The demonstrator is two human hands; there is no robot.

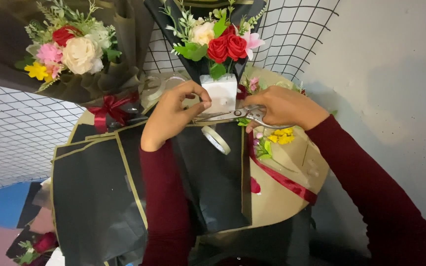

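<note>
- At the middle of the round surface [292, 189], the right hand [284, 107] is closed around the handles of a pair of scissors [228, 116]; grip firm, fingers wrapped, handle loops mostly hidden under the hand.
- Scissors lie nearly level across the view: long axis runs right to left, blades pointing leftward toward the left hand [173, 116], tips just beside its thumb and forefinger.
- Left hand pinched nearly closed, thumb against forefinger, right at the blade tips; whatever it pinches is too thin to make out. Cannot tell if it is tape or film.
- Roll of clear tape [216, 140] sits just below the blades, tilted, between the two hands and closer to the left one.
- Behind the blades stands a white foam block [222, 92] carrying the flower bunch [220, 39], upright, stems down.
- Black wrapping sheets [99, 187] with gold edges lie under the left forearm; red ribbon [282, 178] runs diagonally under the right forearm.
- Second bouquet [70, 49] leans at upper left, well apart from both hands.
</note>
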